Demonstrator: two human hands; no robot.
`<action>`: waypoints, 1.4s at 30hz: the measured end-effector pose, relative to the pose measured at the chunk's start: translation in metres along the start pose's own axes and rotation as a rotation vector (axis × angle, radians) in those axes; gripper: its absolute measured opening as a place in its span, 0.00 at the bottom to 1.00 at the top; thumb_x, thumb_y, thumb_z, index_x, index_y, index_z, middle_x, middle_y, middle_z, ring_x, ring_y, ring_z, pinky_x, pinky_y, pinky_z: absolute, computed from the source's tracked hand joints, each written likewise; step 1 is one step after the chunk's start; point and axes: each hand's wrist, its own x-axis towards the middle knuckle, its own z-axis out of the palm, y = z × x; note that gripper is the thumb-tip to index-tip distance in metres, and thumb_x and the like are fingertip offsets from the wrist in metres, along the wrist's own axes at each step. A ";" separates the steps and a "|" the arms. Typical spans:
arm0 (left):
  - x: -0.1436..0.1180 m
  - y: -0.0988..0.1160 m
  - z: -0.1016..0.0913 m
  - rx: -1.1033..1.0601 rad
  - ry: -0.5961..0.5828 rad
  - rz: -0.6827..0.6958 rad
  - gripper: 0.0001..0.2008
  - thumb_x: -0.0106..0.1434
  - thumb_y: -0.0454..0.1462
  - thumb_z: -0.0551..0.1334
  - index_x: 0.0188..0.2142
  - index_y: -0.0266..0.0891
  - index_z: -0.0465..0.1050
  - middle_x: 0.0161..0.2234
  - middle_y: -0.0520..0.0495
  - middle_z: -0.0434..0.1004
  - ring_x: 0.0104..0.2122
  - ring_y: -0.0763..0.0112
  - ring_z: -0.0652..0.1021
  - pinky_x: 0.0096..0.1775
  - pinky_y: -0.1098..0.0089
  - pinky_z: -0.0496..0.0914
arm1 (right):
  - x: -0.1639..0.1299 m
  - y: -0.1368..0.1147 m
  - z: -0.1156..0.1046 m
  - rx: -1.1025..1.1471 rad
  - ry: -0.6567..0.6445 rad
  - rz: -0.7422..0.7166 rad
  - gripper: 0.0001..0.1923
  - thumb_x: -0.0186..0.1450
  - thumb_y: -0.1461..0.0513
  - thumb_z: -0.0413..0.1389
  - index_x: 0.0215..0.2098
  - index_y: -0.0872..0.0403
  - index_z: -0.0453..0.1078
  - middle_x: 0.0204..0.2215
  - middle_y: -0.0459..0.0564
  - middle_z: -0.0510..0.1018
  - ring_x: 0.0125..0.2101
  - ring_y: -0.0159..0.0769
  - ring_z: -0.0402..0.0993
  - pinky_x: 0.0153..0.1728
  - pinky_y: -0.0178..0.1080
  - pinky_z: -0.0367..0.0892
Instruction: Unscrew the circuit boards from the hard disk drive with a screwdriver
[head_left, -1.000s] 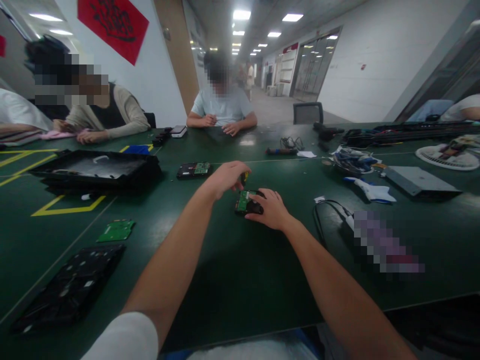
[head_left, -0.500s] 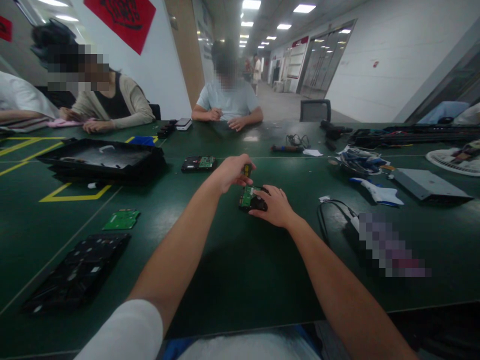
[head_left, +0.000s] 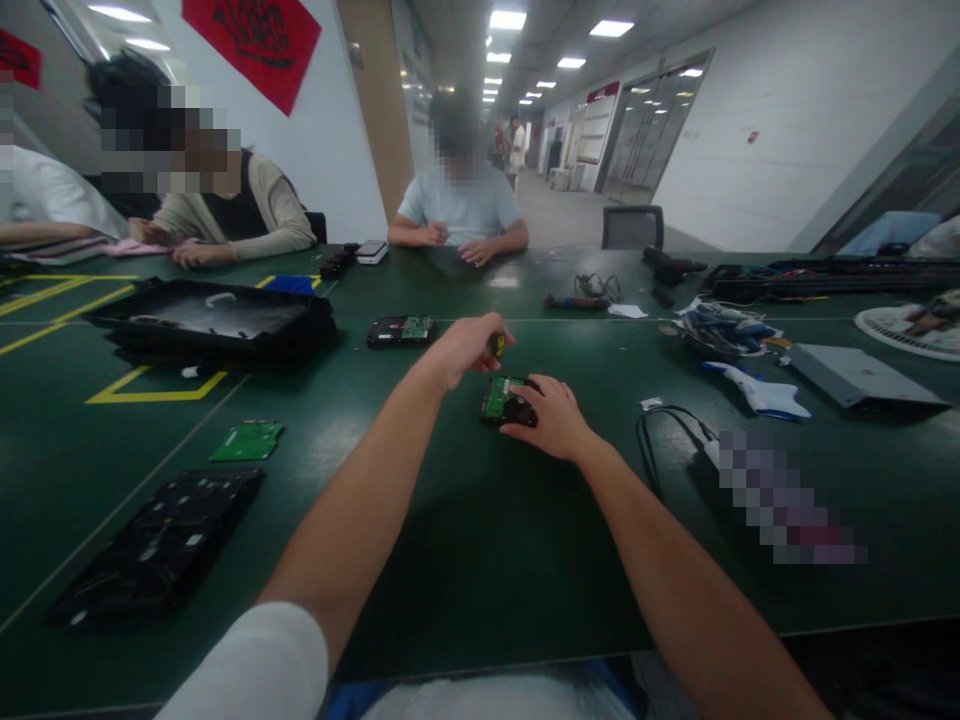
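Observation:
A small black hard drive [head_left: 504,403] with a green circuit board on top lies on the green table in front of me. My right hand [head_left: 551,415] rests on its right side and holds it down. My left hand [head_left: 465,348] hovers just above and behind the drive, closed around a small yellow-and-black screwdriver [head_left: 496,346] that points down at the board.
A second hard drive [head_left: 400,329] lies further back. A loose green circuit board [head_left: 247,441] and a black panel [head_left: 157,545] lie at the left, a black tray [head_left: 210,320] behind them. Cables [head_left: 667,430], tools and a grey box [head_left: 862,375] lie at the right. Other people sit across the table.
My left hand has lifted off the drive and now grips the screwdriver upright above it. My right hand has stayed on the drive.

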 end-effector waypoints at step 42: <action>0.004 -0.004 0.003 -0.152 -0.021 -0.065 0.13 0.65 0.45 0.57 0.38 0.37 0.70 0.39 0.39 0.81 0.24 0.68 0.81 0.24 0.71 0.69 | 0.000 0.001 0.002 0.007 0.009 0.000 0.41 0.63 0.35 0.56 0.67 0.45 0.65 0.68 0.59 0.62 0.68 0.59 0.54 0.67 0.66 0.49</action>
